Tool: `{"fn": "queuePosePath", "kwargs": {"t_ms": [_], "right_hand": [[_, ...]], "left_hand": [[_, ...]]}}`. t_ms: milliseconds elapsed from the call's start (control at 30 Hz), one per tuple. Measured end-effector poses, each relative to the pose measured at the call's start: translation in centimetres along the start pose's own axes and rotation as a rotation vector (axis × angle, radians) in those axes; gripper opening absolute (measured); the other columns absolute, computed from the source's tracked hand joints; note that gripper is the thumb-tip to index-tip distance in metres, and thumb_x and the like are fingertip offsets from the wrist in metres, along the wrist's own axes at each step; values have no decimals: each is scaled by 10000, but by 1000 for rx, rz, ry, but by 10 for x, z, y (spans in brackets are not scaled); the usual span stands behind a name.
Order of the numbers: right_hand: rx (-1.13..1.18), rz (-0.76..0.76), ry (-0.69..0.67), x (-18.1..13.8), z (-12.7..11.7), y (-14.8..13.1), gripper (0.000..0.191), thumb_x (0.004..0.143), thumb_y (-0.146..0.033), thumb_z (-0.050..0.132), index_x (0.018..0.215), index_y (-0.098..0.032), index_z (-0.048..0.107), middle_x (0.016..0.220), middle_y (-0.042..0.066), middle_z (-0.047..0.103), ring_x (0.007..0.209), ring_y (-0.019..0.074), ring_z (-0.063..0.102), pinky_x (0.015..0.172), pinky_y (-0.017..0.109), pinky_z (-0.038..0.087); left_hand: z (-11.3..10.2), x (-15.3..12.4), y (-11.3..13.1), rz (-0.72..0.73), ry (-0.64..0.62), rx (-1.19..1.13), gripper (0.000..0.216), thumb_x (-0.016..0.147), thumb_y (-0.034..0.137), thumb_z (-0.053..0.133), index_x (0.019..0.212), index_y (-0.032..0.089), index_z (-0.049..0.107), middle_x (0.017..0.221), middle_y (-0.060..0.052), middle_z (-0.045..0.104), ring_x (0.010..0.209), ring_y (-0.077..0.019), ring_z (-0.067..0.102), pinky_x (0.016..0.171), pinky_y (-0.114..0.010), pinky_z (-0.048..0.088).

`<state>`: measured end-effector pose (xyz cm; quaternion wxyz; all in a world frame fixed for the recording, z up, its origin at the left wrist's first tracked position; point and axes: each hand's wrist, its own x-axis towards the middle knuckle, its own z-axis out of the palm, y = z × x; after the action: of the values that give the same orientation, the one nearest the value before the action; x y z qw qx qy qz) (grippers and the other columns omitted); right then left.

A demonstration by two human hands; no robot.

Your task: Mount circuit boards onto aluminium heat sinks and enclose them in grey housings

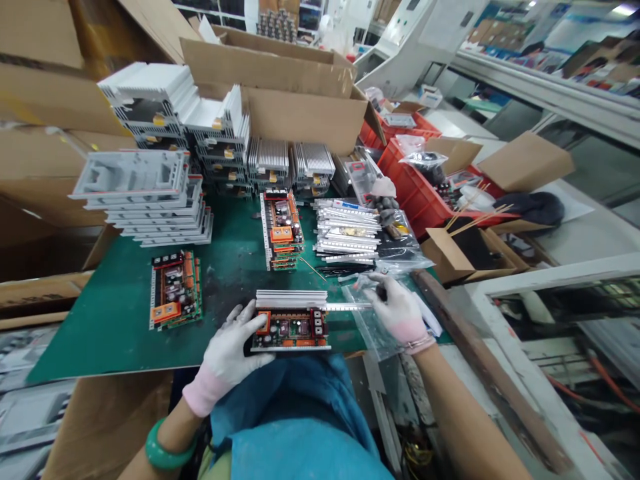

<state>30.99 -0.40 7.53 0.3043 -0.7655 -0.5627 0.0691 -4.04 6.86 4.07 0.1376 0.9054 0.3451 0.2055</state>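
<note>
My left hand (225, 347), in a white glove with a pink cuff, grips the left edge of a circuit board (293, 328). The board has orange and red parts and an aluminium heat sink (291, 299) along its far side. My right hand (397, 310), gloved the same way, pinches a clear plastic zip bag (370, 327) just right of the board. A thin metal strip (347, 307) runs between the board and that hand. On the green mat (113, 340) lie two more heat-sink board assemblies (176, 290) (283, 230).
Stacks of aluminium heat sinks (145, 193) rise behind the mat, beside a pile of metal strips (346, 230). Red plastic crates (415, 187) and open cardboard boxes (280, 80) stand at the back. A wooden rail (480, 360) runs along the mat's right side.
</note>
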Motion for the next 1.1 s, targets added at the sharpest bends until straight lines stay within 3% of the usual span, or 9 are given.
{"fn": "queuePosePath", "kwargs": {"t_ms": [167, 333, 500, 600, 700, 800, 967, 1100], "right_hand": [[-99, 131, -140, -9, -2, 0, 407, 864, -364, 487, 1242, -228, 557, 821, 35, 704, 732, 239, 679, 672, 342, 509], [160, 68, -284, -9, 23, -29, 422, 867, -304, 412, 1267, -219, 519, 820, 11, 690, 710, 190, 651, 694, 322, 511], [410, 54, -531, 14, 29, -38, 401, 898, -266, 324, 1235, -184, 524, 738, -18, 678, 554, 125, 584, 576, 259, 496], [224, -25, -603, 47, 23, -47, 342, 906, -303, 409, 1155, -171, 603, 854, 12, 713, 673, 121, 633, 651, 245, 515], [-108, -84, -552, 84, 27, -65, 311, 854, -351, 567, 1102, -189, 662, 1085, 44, 701, 946, 152, 646, 829, 243, 494], [-258, -29, -554, 111, 45, -88, 279, 785, -361, 657, 989, -180, 718, 1049, 89, 714, 992, 223, 649, 838, 288, 492], [-417, 41, -567, 124, 74, -110, 281, 761, -286, 660, 982, -125, 726, 1010, 167, 718, 955, 269, 672, 775, 309, 504], [-427, 22, -549, 120, 62, -107, 292, 823, -339, 581, 998, -155, 725, 1008, 136, 723, 950, 248, 673, 753, 287, 498]], "left_hand": [[3, -2, -3, 15, 38, 33, 599, 732, 461, 737, 1249, 215, 561, 1422, -150, 479, 1283, -360, 484, 991, -491, 505], [1, -1, -1, -18, 18, 53, 611, 710, 434, 751, 1254, 238, 552, 1423, -119, 488, 1279, -346, 493, 988, -472, 512], [2, -1, 0, -31, 19, 54, 607, 702, 396, 755, 1250, 225, 560, 1431, -123, 474, 1279, -353, 489, 1004, -480, 502], [4, -1, 0, -42, 23, 61, 613, 692, 420, 759, 1240, 215, 573, 1422, -126, 483, 1276, -362, 489, 995, -477, 510], [5, -1, -1, -33, 45, 75, 630, 675, 414, 775, 1234, 202, 578, 1399, -141, 505, 1260, -370, 502, 973, -475, 524], [5, -1, -1, -7, 62, 67, 626, 682, 399, 771, 1239, 196, 571, 1395, -151, 507, 1258, -362, 507, 984, -475, 515], [4, -1, -1, -2, 66, 79, 627, 688, 394, 767, 1250, 208, 563, 1405, -142, 500, 1251, -363, 514, 971, -464, 524], [5, -1, -1, -1, 64, 85, 627, 695, 412, 756, 1255, 211, 559, 1413, -135, 493, 1253, -364, 513, 977, -467, 518]]}}
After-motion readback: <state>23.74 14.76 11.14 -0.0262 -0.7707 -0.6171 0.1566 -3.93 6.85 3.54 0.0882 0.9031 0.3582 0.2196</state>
